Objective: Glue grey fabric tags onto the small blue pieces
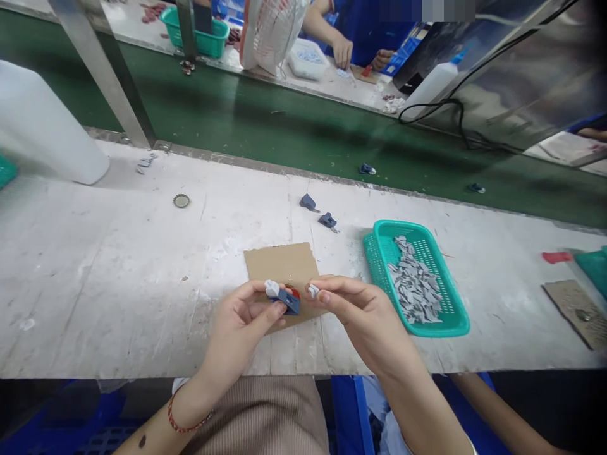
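Cloth (265, 404), brown and ribbed, nearest of all, just below the front edge of the bench (118, 284). Then the left hand (239, 319), grip narrowed to a thumb-and-finger pinch, holding a dark blue piece (290, 303) with a pale grey piece (272, 289) at its left end; joined or merely pinched alongside, impossible to tell. Opposite, the right hand (367, 309), grip likewise drawn in to a pinch, with a small grey piece (313, 291) between thumb and fingertips, near the dark blue piece but apart from it.

For sound handling: hold the dark blue piece steady, keeping the left thumb off any slot or edge in use. Turn the small grey piece to check its facing, pinching lightly to avoid losing it. Keep both hands level and low over the cardboard (279, 260), handy for catching a drop. Also there, something red (294, 291), partly hidden behind the dark blue piece.

Just beside the right hand, a green basket (439, 329) of loose grey bits (417, 294); mind its rim with the forearm. Beyond, 2 blue parts (308, 202) on the bench, with a bottle cap (181, 200) farther left. Farther off, a green strip (246, 120), then a fan (272, 35), a white tub (306, 66) and a co-worker's hand (342, 50).
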A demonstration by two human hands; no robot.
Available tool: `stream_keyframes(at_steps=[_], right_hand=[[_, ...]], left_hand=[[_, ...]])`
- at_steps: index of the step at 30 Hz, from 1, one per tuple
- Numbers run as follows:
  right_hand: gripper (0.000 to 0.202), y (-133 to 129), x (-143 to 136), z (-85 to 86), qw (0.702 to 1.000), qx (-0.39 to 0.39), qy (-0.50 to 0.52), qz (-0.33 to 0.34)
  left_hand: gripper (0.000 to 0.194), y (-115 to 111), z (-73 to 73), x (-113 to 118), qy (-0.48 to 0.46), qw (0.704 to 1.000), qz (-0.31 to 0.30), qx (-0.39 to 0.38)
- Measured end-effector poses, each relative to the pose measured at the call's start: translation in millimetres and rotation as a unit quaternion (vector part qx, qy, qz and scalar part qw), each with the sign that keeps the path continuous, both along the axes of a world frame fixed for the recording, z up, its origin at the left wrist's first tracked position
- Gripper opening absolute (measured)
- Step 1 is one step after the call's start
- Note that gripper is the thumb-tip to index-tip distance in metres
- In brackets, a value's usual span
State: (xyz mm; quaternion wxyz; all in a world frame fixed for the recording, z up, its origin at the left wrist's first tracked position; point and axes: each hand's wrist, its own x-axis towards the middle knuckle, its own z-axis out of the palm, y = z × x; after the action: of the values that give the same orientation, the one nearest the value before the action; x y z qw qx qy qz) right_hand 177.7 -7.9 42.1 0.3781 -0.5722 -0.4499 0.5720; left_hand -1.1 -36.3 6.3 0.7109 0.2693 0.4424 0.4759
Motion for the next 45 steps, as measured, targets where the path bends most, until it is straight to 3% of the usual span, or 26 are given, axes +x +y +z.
stream_keyframes(at_steps=[6, 14, 18, 21, 24, 27, 32, 35, 38, 40, 43, 45], right_hand=[[0.005, -4, -11, 14.0, 0.997, 0.056, 0.007, 0.060], [0.009, -13, -16, 25.1, 0.978, 0.148, -0.117, 0.089], [0.008, -11, -14, 26.6, 0.979, 0.125, -0.113, 0.112], [0.002, -7, -10, 24.3, 0.992, 0.032, -0.021, 0.119], [0.010, -5, -7, 18.5, 0.991, -0.027, 0.069, 0.109], [0.011, -8, -10, 9.9, 0.995, -0.002, 0.077, 0.071], [0.002, -21, -22, -4.2, 0.992, 0.123, 0.002, -0.010], [0.005, -22, -19, -6.1, 0.992, 0.126, 0.015, 0.010], [0.015, -14, 6, -1.8, 0.993, 0.105, 0.011, 0.056], [0.018, -1, 39, 0.8, 0.987, 0.136, -0.076, 0.025], [0.025, 24, 102, -2.2, 0.938, 0.172, -0.289, -0.087], [0.029, 42, 139, -8.6, 0.902, 0.133, -0.402, -0.090]], left_hand=[[0.014, -1, 0.9, 8, -0.034, 0.999, 0.014, 0.021], [0.016, -7, 0.9, 10, -0.040, 0.998, 0.037, 0.032], [0.016, -10, 0.7, 10, -0.021, 0.998, 0.051, 0.042], [0.019, -12, -0.4, 10, -0.019, 0.998, 0.046, 0.047], [0.021, -13, 0.3, 11, -0.023, 0.998, 0.033, 0.048], [0.027, -12, 3.8, 12, -0.010, 0.998, 0.027, 0.051], [0.044, -9, 6.2, 17, 0.006, 0.999, 0.028, 0.036], [0.045, -2, 1.4, 19, 0.036, 0.999, 0.033, 0.005], [0.043, 7, -4.8, 16, 0.085, 0.996, 0.028, 0.012], [0.044, 16, -6.7, 8, 0.134, 0.990, 0.036, 0.029], [0.047, 39, -4.5, -7, 0.217, 0.973, 0.055, 0.054], [0.050, 62, -1.7, -18, 0.264, 0.959, 0.065, 0.079]])
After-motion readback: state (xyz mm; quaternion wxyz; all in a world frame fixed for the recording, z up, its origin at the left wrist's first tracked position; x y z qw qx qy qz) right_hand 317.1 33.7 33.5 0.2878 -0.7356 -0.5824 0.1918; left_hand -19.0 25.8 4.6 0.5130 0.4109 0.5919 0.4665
